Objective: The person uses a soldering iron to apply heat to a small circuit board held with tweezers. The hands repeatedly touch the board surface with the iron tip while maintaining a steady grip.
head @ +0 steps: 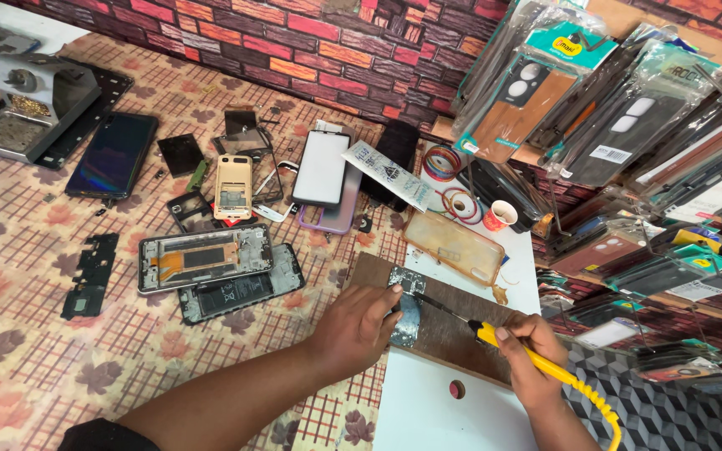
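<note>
At the far left of the counter (pixel 10 276) sits a grey soldering station (pixel 31 113), then a dark phone (pixel 113 154) lying flat, well apart from my work. Toward the middle lie an opened phone frame (pixel 205 257) and, touching its lower edge, a stripped body with its battery exposed (pixel 240 292). My left hand (pixel 357 326) is closed down, fingers curled, pinning a small circuit board (pixel 407 305) onto the brown wooden board (pixel 453 326). My right hand (pixel 528 347) is wrapped fully around the yellow soldering iron (pixel 507 342), its dark tip resting at the board's upper part, just beside my left fingertips.

Risks noted: the hot tip stands very near my fingers; a slip would burn them. If my left grip loosens, the part could skid under the tip. The coiled yellow cord (pixel 599 405) trails off the edge and could snag. A clear phone case (pixel 453 246) lies near enough to scorch.
</note>
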